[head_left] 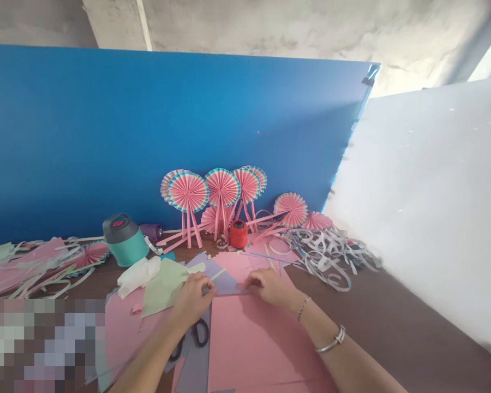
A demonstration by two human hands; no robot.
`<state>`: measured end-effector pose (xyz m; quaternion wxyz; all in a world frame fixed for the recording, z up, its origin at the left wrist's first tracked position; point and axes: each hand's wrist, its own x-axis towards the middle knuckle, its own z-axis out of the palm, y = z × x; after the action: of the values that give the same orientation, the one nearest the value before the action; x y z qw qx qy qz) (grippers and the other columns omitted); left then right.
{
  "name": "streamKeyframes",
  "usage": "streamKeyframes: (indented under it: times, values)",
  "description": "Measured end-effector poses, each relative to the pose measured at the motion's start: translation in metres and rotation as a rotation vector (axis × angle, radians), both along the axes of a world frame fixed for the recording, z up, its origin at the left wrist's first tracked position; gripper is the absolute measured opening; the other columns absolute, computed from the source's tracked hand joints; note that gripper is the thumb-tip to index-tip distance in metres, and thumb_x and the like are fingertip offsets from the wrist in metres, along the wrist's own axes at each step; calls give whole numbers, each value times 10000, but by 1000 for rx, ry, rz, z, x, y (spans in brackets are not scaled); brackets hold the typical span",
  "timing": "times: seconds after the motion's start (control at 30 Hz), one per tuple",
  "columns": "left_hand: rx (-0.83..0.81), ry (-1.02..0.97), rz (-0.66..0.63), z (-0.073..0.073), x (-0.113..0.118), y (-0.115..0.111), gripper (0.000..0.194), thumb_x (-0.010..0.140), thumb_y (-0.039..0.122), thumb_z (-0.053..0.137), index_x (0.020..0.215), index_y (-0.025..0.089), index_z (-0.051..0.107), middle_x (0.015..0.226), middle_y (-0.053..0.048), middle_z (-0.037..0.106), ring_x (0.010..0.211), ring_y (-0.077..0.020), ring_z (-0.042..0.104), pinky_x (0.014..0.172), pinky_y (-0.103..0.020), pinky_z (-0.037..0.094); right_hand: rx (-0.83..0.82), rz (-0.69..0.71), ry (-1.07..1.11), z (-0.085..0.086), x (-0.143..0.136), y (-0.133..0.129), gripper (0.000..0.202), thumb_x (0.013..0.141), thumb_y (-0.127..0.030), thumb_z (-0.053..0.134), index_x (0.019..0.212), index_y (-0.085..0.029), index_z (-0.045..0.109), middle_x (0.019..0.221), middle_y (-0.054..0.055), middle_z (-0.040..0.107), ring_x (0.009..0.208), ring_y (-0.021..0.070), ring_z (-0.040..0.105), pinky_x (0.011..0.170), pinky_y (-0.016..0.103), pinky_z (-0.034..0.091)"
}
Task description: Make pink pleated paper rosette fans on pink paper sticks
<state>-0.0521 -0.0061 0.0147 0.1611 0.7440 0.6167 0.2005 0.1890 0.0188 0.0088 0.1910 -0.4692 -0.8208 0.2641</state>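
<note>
A large pink paper sheet [262, 344] lies in front of me, over purple paper [225, 278]. At its far left corner is my left hand [194, 300], fingers curled, with a small grey patch showing between thumb and fingertip. My right hand [270, 288] is closed in a pinch near the sheet's far edge; what sits between its fingertips is hidden. Scissors [200, 333] with black handles lie below my left hand, partly covered by my forearm. Light green paper [163, 286] and a crumpled white wrapper [139, 275] are beside that hand.
Several pleated pink paper fans [188, 191] lean against a blue panel [147, 120]. A red-orange spool-like object [238, 234] stands before them. Curled white paper strips [327, 254] heap at right, near a white wall [425, 207]. A teal container [126, 245] and a purple cylinder [150, 232] stand left.
</note>
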Motion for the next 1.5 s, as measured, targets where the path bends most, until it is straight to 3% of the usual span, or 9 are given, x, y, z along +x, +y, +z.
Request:
streamKeyframes:
  times: [0.43,0.83,1.17,1.5]
  values:
    - [-15,58,2,-2,6,-4,148,800,263,493,701,218,593,888,-19,635,962,-211,545,831,-347,366,6,-6,9,-11,4,4,162,732,-169,549,841,-188,668,808,27,702,708,148,613,684,255,429]
    - [-26,81,6,3,9,-4,155,795,247,490,682,213,592,896,-23,632,965,-217,540,818,-349,362,-4,-15,21,-9,2,4,188,692,-119,554,830,-179,667,795,32,699,694,148,616,666,248,447]
    - [-31,71,0,-4,6,-1,137,785,242,505,693,215,603,889,-17,633,965,-215,547,826,-351,373,-9,-28,-3,-7,2,2,161,710,-145,558,830,-177,661,791,31,695,696,145,610,649,241,433]
    - [-61,89,12,3,8,-3,135,784,231,506,692,218,603,912,-22,634,980,-212,541,835,-346,373,0,-25,-13,-8,2,3,157,708,-154,560,823,-185,662,771,21,691,685,148,605,681,260,427]
